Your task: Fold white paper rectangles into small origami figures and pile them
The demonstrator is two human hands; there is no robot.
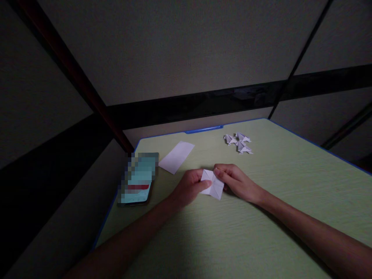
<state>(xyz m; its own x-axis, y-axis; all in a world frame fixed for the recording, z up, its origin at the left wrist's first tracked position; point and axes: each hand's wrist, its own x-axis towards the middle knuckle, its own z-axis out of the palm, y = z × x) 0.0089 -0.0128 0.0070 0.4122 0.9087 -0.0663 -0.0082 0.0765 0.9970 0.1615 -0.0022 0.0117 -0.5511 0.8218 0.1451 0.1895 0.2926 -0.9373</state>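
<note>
A small white piece of folded paper (216, 188) with diagonal creases is held between my two hands, a little above the table. My left hand (190, 186) pinches its left side, the thumb lying across the front face. On the other side, my right hand (236, 181) grips the upper right corner between thumb and fingers. The fingers behind the paper are mostly hidden. Beyond my right hand lie several folded paper figures (241, 147) in a close group. Up and to the left of my left hand is a flat white sheet of paper (178, 155).
A phone (138, 180) with a lit, partly blurred screen lies at the table's left edge. The pale green table (290, 174) has a blue rim and a blue strip (204, 129) at its far edge. Behind it stands a panelled wall (186, 50) with a dark band.
</note>
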